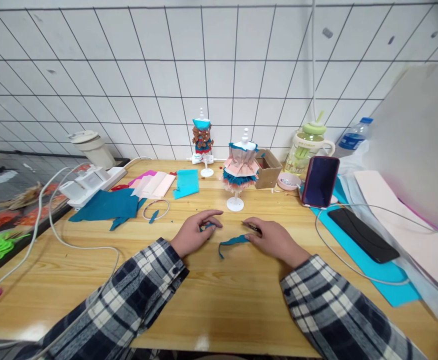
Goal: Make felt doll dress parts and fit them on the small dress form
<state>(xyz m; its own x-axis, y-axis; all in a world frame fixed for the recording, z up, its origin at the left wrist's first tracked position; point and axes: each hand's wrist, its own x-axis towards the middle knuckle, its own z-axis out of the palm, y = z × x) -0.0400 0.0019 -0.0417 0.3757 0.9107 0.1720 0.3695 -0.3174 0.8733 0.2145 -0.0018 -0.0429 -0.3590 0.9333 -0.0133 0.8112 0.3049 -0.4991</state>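
My right hand (273, 239) is closed, pinching one end of a narrow teal crepe paper strip (234, 241) whose other end curls down toward the table. A small dark object (255, 228) also shows among its fingers; its kind is unclear. My left hand (196, 232) is curled with the index finger reaching forward, and a bit of teal paper (206, 227) shows between thumb and fingers. Just beyond both hands stands a small white dress form (235, 204) wearing a ruffled pink and teal paper dress (241, 165).
Behind is a second dressed form (203, 135). Teal paper (108, 205), a ring (156, 201) and a power strip (95, 185) lie left. To the right are a cardboard box (269, 172), propped phone (320, 181), drink jug (305, 147), black phone (363, 235) and cables.
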